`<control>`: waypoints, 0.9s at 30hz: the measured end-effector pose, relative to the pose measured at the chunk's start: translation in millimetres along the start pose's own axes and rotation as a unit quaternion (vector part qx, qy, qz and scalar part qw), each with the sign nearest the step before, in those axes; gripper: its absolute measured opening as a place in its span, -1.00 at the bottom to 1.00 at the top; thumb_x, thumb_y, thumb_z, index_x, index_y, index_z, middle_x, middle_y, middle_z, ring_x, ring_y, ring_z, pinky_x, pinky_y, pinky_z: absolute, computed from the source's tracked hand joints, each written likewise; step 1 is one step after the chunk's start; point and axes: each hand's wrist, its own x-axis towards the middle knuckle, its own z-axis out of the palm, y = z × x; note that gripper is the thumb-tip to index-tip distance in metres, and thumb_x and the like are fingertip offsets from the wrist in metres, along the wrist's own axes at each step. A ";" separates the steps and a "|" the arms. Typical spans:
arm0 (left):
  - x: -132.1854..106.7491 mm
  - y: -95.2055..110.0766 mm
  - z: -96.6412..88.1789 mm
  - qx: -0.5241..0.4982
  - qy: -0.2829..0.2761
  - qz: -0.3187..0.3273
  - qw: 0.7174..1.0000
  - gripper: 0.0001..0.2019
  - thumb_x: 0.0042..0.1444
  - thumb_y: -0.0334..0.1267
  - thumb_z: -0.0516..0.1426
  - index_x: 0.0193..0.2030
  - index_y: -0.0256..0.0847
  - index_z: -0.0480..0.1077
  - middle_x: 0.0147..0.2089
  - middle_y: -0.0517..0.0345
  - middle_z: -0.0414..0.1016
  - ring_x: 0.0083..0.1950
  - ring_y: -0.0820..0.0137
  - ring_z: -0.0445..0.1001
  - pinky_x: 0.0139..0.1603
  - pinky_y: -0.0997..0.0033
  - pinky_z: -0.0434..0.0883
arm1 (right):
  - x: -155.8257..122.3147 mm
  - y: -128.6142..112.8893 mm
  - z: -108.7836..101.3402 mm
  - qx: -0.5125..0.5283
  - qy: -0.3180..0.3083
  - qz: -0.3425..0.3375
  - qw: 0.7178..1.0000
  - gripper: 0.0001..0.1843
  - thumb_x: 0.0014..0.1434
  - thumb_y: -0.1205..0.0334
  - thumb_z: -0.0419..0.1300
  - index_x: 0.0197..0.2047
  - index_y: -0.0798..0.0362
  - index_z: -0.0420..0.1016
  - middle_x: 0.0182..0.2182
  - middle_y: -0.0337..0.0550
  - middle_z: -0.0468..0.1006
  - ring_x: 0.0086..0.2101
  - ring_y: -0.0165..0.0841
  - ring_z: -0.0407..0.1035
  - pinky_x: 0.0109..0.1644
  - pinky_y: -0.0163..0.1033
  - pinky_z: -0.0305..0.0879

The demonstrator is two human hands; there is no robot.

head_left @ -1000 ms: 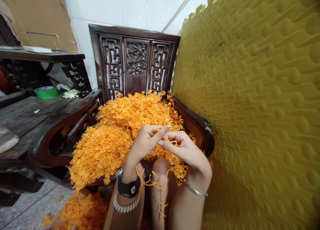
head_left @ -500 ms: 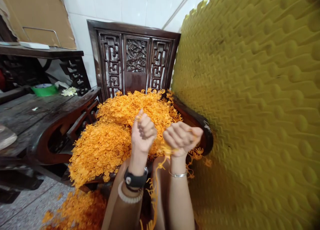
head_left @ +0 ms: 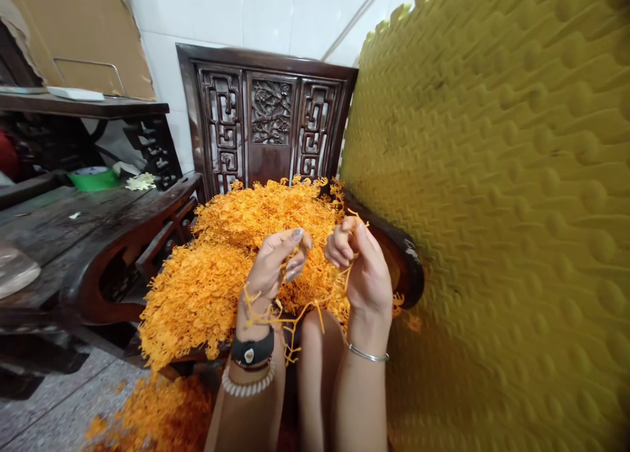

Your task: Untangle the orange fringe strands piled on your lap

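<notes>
Dark table [head_left: 54,226]: 10 o'clock from the hands. Orange heap [head_left: 197,288]: on the chair [head_left: 268,162], 9 to 12 o'clock. Left hand [head_left: 273,260]: curled, apart from the right; grip cannot be determined. Orange strand [head_left: 295,323]: hangs at 7 o'clock. Right hand [head_left: 367,268]: fingertips pinch the strand. Yellow mat [head_left: 492,196]: 3 o'clock.

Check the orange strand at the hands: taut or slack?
Slack: the orange strand sags in loose, bent branches below the right hand and across the left wrist, not pulled straight.
</notes>
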 end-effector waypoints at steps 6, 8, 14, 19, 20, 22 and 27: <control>7.5 -4.2 -0.7 -0.002 0.153 0.072 0.986 -0.56 0.14 0.02 -0.03 -0.62 -0.22 0.00 -0.72 0.36 -0.05 -0.72 0.65 -0.09 -0.72 0.60 -0.09 | 0.8 1.0 -0.3 -0.014 0.036 -0.014 0.999 -0.75 0.20 0.02 -0.09 -0.32 -0.04 0.29 -0.63 -0.34 0.04 -0.63 -0.49 -0.05 -0.56 -0.32 -0.04; 7.0 -2.7 -2.6 -0.004 0.154 0.073 0.985 -0.48 0.14 0.12 -0.12 -0.68 -0.21 -0.08 -0.75 0.34 -0.09 -0.74 0.63 -0.13 -0.74 0.55 -0.14 | 2.1 1.0 0.3 -0.005 0.058 -0.017 0.998 -0.73 0.19 -0.01 -0.10 -0.33 -0.05 0.28 -0.60 -0.32 0.07 -0.62 -0.48 -0.02 -0.54 -0.31 0.00; -5.3 4.5 -13.0 0.138 0.000 0.011 0.990 -0.43 0.09 0.21 -0.17 -0.73 -0.19 -0.04 -0.75 0.32 -0.10 -0.72 0.60 -0.14 -0.71 0.48 -0.16 | 5.9 1.4 0.5 0.040 0.112 -0.085 0.989 -0.70 0.21 -0.03 -0.16 -0.34 -0.11 0.29 -0.55 -0.28 0.08 -0.57 -0.45 0.04 -0.49 -0.32 0.10; -6.3 8.5 -10.3 0.374 -0.055 0.054 0.924 -0.57 -0.03 0.00 0.13 -0.67 -0.22 0.06 -0.64 0.32 0.01 -0.57 0.56 0.02 -0.54 0.50 0.03 | 6.1 1.3 -0.8 0.021 0.140 -0.117 0.983 -0.67 0.22 -0.04 -0.20 -0.32 -0.17 0.31 -0.53 -0.26 0.10 -0.52 -0.40 0.10 -0.41 -0.28 0.19; -4.9 7.8 -8.2 0.402 -0.058 0.061 0.912 -0.60 -0.03 -0.05 0.14 -0.65 -0.23 0.08 -0.62 0.31 0.04 -0.54 0.55 0.05 -0.50 0.50 0.07 | 6.1 1.9 -0.9 0.031 0.143 -0.116 0.982 -0.68 0.22 -0.04 -0.20 -0.32 -0.18 0.31 -0.52 -0.26 0.12 -0.51 -0.39 0.11 -0.39 -0.27 0.20; -1.5 3.8 -3.3 0.435 -0.070 0.056 0.896 -0.65 -0.02 -0.08 0.13 -0.63 -0.23 0.13 -0.60 0.30 0.10 -0.50 0.53 0.10 -0.45 0.50 0.11 | 6.4 3.9 -0.7 0.060 0.145 -0.107 0.982 -0.68 0.21 -0.03 -0.19 -0.31 -0.18 0.33 -0.49 -0.24 0.17 -0.46 -0.39 0.17 -0.32 -0.24 0.24; 4.5 -12.7 10.9 0.483 -0.079 0.045 0.871 -0.74 -0.05 -0.07 0.15 -0.43 -0.27 0.37 -0.52 0.25 0.28 -0.48 0.49 0.19 -0.43 0.48 0.16 | 8.6 9.7 -1.4 0.123 0.145 -0.066 0.980 -0.69 0.20 -0.02 -0.16 -0.27 -0.17 0.35 -0.31 -0.21 0.35 -0.25 -0.39 0.30 -0.13 -0.20 0.29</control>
